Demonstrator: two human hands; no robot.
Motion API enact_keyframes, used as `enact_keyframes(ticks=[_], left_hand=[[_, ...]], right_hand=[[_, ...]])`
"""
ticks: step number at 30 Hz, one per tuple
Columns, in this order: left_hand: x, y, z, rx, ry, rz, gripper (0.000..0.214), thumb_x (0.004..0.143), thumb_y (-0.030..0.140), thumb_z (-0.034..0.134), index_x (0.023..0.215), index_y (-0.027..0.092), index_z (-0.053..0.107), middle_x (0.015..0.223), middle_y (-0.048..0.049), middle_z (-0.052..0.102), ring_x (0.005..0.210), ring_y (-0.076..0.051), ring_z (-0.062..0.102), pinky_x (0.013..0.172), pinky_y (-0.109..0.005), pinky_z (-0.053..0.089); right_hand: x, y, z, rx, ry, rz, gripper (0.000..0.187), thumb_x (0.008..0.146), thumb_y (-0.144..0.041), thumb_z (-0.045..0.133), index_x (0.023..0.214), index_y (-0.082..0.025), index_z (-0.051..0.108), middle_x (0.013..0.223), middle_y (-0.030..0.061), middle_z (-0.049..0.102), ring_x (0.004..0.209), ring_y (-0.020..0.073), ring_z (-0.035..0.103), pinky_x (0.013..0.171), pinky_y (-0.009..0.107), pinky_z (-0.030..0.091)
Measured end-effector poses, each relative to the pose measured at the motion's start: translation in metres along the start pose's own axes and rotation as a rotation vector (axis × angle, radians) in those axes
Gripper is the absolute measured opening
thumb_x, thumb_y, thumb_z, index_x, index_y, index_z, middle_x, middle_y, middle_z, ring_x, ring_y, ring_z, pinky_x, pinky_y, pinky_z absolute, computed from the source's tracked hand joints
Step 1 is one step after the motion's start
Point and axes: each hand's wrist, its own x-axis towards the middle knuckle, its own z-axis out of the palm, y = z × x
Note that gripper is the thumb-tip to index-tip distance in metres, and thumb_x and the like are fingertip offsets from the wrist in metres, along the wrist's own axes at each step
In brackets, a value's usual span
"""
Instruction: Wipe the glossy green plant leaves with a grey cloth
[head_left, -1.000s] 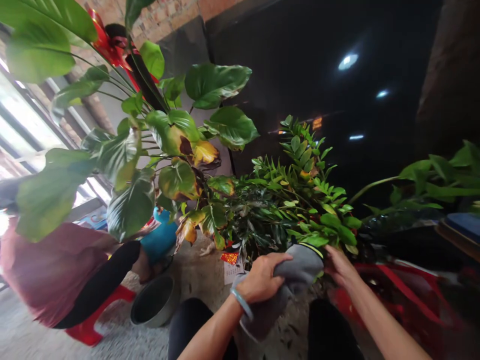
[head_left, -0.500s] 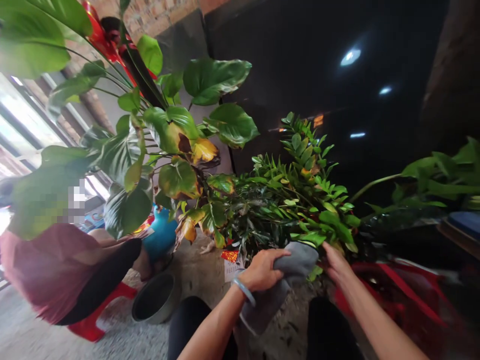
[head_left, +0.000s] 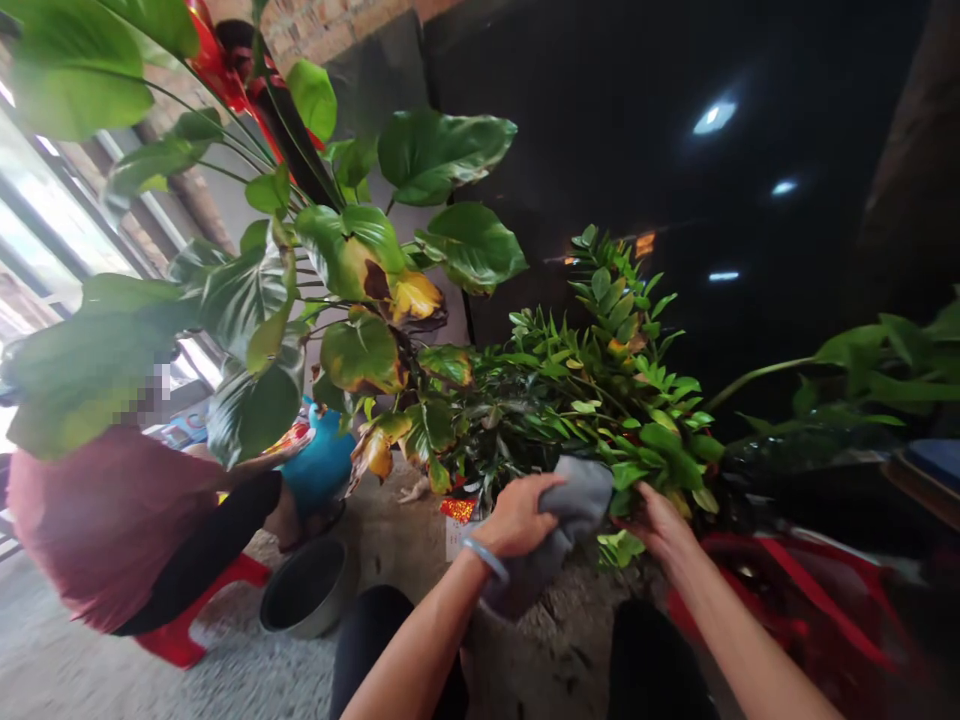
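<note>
My left hand (head_left: 517, 515), with a pale bangle at the wrist, is closed round a crumpled grey cloth (head_left: 583, 492). Part of the cloth hangs below the fingers, and its upper end lies against the leaves of a bushy green plant (head_left: 600, 390). On the plant's near right side, the fingers of my right hand (head_left: 664, 525) are curled in at a leafy stem (head_left: 622, 545); leaves partly hide the fingertips. The plant's small glossy leaves spread in front of both hands, some of them yellowish.
A large-leaved plant (head_left: 360, 350) with browning leaves rises at left. Beyond it a person in a pink top (head_left: 112, 520) sits on a red stool (head_left: 180, 630). A dark bucket (head_left: 307, 590) stands on the concrete floor. Red plastic bags (head_left: 787, 590) lie right; a dark glossy panel (head_left: 570, 130) stands behind.
The cloth in my left hand has shifted slightly left along the leaves and is bunched differently. My right hand's fingers have curled in more among the leaves. The seated person's arm has moved.
</note>
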Motion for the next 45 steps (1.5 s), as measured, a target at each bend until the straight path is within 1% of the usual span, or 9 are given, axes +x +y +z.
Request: enact_keyframes(ticks=[3, 10, 17, 22, 26, 33, 38, 41, 45], left_hand=[[-0.019, 0.001, -0.012, -0.056, -0.041, 0.002, 0.061, 0.062, 0.006, 0.060, 0.120, 0.023, 0.067, 0.122, -0.0040, 0.069, 0.111, -0.026, 0.063, 0.101, -0.039, 0.047], [0.017, 0.016, -0.035, -0.275, 0.614, 0.046, 0.056, 0.068, 0.008, 0.059, 0.124, 0.019, 0.062, 0.127, -0.0056, 0.065, 0.120, -0.022, 0.057, 0.109, -0.037, 0.039], [-0.023, 0.002, 0.005, -0.241, -0.093, -0.054, 0.059, 0.057, 0.004, 0.062, 0.113, 0.019, 0.070, 0.111, -0.0028, 0.073, 0.103, -0.024, 0.066, 0.096, -0.035, 0.050], [-0.014, 0.017, -0.031, -0.335, 0.277, -0.011, 0.055, 0.062, 0.008, 0.059, 0.115, 0.017, 0.068, 0.113, -0.0039, 0.072, 0.106, -0.024, 0.064, 0.098, -0.034, 0.048], [0.010, 0.031, -0.018, -0.357, 0.465, 0.033, 0.057, 0.064, 0.009, 0.058, 0.121, 0.014, 0.063, 0.122, -0.0070, 0.068, 0.113, -0.024, 0.061, 0.105, -0.036, 0.044], [-0.028, 0.017, 0.004, -0.037, -0.264, 0.118, 0.061, 0.059, 0.004, 0.057, 0.115, 0.022, 0.070, 0.118, -0.0041, 0.071, 0.109, -0.026, 0.065, 0.097, -0.034, 0.049], [-0.002, 0.021, -0.039, -0.079, 0.277, 0.109, 0.059, 0.063, 0.005, 0.056, 0.119, 0.020, 0.066, 0.123, -0.0050, 0.068, 0.115, -0.022, 0.061, 0.104, -0.035, 0.044], [0.023, 0.026, -0.031, -0.133, 0.545, 0.142, 0.055, 0.069, 0.009, 0.058, 0.123, 0.018, 0.062, 0.127, -0.0071, 0.065, 0.119, -0.022, 0.058, 0.108, -0.037, 0.041], [0.013, 0.020, 0.004, -0.098, 0.245, 0.083, 0.058, 0.065, 0.004, 0.059, 0.122, 0.014, 0.064, 0.125, -0.0104, 0.067, 0.117, -0.026, 0.060, 0.105, -0.038, 0.043]], right_hand=[[-0.005, 0.001, -0.010, -0.013, -0.002, -0.001, 0.016, 0.057, -0.023, 0.074, 0.063, -0.023, 0.060, 0.048, -0.0036, 0.062, 0.044, 0.0169, 0.056, 0.050, 0.033, 0.051], [-0.007, 0.001, -0.005, -0.035, -0.019, -0.010, 0.021, 0.054, -0.026, 0.078, 0.062, -0.022, 0.060, 0.049, -0.0020, 0.064, 0.040, 0.0156, 0.055, 0.039, 0.028, 0.046], [-0.007, -0.003, -0.010, -0.048, -0.009, -0.030, 0.021, 0.054, -0.026, 0.078, 0.063, -0.023, 0.060, 0.044, -0.0050, 0.059, 0.037, 0.0137, 0.051, 0.039, 0.027, 0.045], [-0.016, -0.004, -0.020, -0.053, -0.020, -0.026, 0.021, 0.052, -0.027, 0.078, 0.065, -0.023, 0.061, 0.051, -0.0024, 0.065, 0.043, 0.0167, 0.056, 0.040, 0.028, 0.044], [-0.013, -0.005, -0.007, -0.049, -0.024, -0.037, 0.020, 0.054, -0.028, 0.077, 0.063, -0.022, 0.060, 0.049, -0.0023, 0.064, 0.042, 0.0159, 0.054, 0.043, 0.028, 0.045], [-0.013, -0.006, -0.014, -0.050, -0.022, -0.034, 0.018, 0.053, -0.024, 0.077, 0.064, -0.021, 0.064, 0.052, -0.0017, 0.066, 0.045, 0.0156, 0.055, 0.044, 0.027, 0.045], [-0.019, -0.004, -0.021, -0.038, -0.015, -0.016, 0.019, 0.052, -0.026, 0.076, 0.064, -0.023, 0.062, 0.050, -0.0023, 0.064, 0.043, 0.0168, 0.055, 0.041, 0.028, 0.043], [-0.014, -0.004, -0.012, -0.028, -0.031, -0.029, 0.017, 0.055, -0.027, 0.075, 0.063, -0.023, 0.061, 0.051, -0.0015, 0.065, 0.045, 0.0175, 0.056, 0.044, 0.030, 0.044], [-0.007, -0.003, -0.009, -0.030, -0.027, -0.038, 0.017, 0.055, -0.028, 0.074, 0.064, -0.023, 0.060, 0.051, -0.0010, 0.064, 0.045, 0.0177, 0.055, 0.047, 0.031, 0.045]])
